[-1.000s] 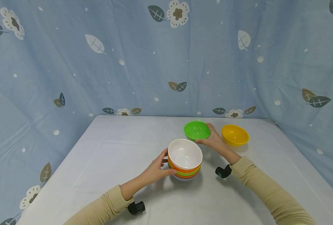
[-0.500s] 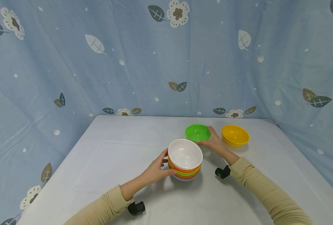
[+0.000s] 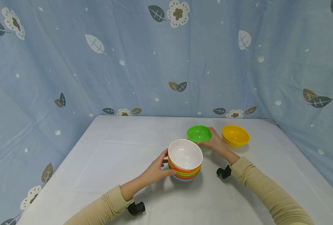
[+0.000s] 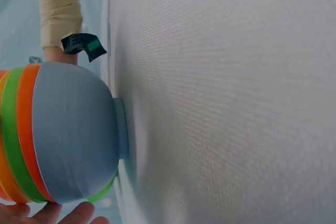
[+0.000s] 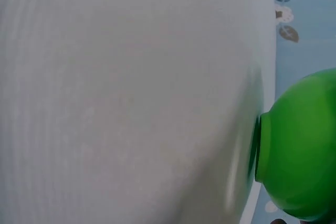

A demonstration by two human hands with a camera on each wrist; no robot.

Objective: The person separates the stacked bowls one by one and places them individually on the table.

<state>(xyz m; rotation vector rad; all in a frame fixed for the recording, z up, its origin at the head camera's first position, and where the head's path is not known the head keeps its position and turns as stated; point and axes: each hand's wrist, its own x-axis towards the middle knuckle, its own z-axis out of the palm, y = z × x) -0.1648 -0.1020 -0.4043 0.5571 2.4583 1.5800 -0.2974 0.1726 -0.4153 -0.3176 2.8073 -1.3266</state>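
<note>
Both hands full here, so nearest stuff first. My left grip [image 3: 156,167] is wrapped on the near-left side of the stack [image 3: 186,173], thumb toward me and fingers round the left. So the stack sits directly right of that grip, with the white bowl [image 3: 185,153] on top, orange and green bands under it, and the pale blue bowl [image 4: 79,135] at the bottom, foot down by the counter [image 3: 115,156].

A bit farther out, my right grip [image 3: 214,142] has the green bowl [image 3: 199,133] by its right side, thumb on the near edge and fingers toward the far edge. The bowl is just left of that grip, mouth up, right behind the stack. Can't tell if its foot is touching the counter, or if there's any gap to the stack.

Past my right grip, over to its right, is the yellow bowl [image 3: 235,135], loose and mouth up. Curtain [image 3: 127,78] behind everything.

Step in hand, I'd say: left steadies the stack, right has the one bowl. IMO the next move calls for keeping the left firm so nothing tips, and holding the green one level with enough height that it doesn't clip the white rim if it goes over the stack.
</note>
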